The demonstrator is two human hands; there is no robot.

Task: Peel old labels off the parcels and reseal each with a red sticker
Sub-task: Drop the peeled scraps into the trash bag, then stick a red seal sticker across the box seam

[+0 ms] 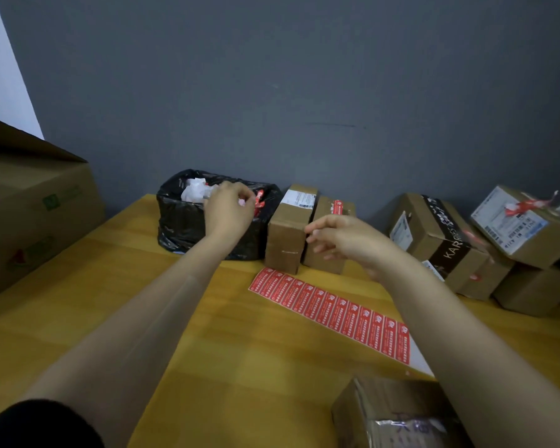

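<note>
Left hand: the left hand (228,206) hangs over the bin at the far side of the table, fingers curled with tips together; I cannot tell if it pinches a scrap.
Right hand: the right hand (343,242) is in the air in front of the 2 small parcels, fingers loosely bent, gripping nothing.
Bin: the black-bagged bin (181,221) holds white and red scraps (193,189).
Small parcels: the labelled parcel (285,234) stands just right of the bin with a white label on top; the stickered parcel (324,258) touches its right side and has a red sticker on top.
Sticker sheet: the red sticker sheet (330,312) lies flat on the wooden table (110,286), near side of the small parcels.
Other parcels: a parcel pile (440,240) sits far right; the near parcel (385,415) lies at the bottom edge.
Left edge: a large carton (29,215).
</note>
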